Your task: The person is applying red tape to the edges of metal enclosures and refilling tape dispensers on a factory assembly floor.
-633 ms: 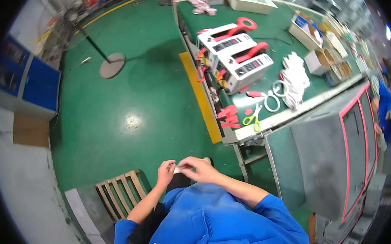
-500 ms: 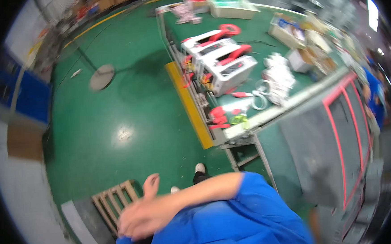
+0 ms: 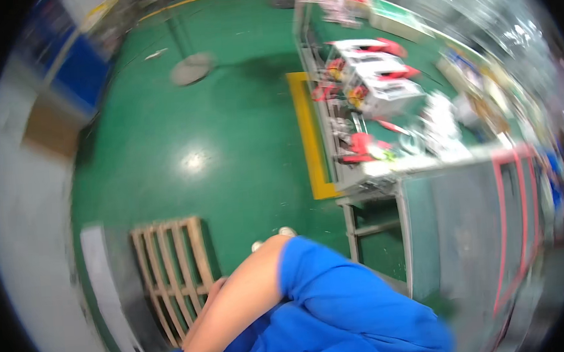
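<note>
My right forearm (image 3: 241, 294), bare below the blue sleeve (image 3: 340, 282), crosses low in front of me toward the lower left. My right hand is past the lower edge, out of the picture. Behind that forearm a small part of my left hand (image 3: 216, 288) shows, close to the slatted wooden pallet (image 3: 178, 266). Its fingers are mostly hidden, and I cannot make out whether it touches anything.
A workbench (image 3: 385, 168) at the right carries white-and-red machines (image 3: 380, 92), a white bundle (image 3: 440, 124) and boxes. Yellow tape (image 3: 305, 136) edges it. A grey panel (image 3: 466, 223) with red strips stands nearer. A round stand base (image 3: 193, 68) is on the green floor.
The view has turned left, so the bench sits farther right. My right hand has slid down along my left arm and out at the lower edge. My left hand is lower and more covered.
</note>
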Action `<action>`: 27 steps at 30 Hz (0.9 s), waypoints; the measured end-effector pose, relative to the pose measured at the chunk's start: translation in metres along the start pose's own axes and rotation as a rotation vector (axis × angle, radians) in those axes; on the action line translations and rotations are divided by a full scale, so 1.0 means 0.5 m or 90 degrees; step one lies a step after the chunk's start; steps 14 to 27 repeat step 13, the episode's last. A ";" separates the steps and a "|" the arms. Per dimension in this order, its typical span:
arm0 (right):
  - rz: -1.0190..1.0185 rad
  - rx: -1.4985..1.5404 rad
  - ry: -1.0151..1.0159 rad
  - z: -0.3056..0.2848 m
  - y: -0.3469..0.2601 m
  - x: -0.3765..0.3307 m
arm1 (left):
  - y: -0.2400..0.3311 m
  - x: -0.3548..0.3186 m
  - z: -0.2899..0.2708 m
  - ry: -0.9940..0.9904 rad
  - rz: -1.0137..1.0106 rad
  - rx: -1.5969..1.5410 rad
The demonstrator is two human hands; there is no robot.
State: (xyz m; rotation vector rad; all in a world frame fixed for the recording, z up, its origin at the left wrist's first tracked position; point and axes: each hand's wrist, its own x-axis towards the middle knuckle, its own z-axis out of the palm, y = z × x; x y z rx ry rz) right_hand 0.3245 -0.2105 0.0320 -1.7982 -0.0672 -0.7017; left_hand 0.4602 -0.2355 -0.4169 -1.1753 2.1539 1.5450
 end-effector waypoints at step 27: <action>-0.054 0.226 -0.493 0.226 -0.174 0.047 | 0.143 -0.392 0.272 0.336 -0.365 -0.323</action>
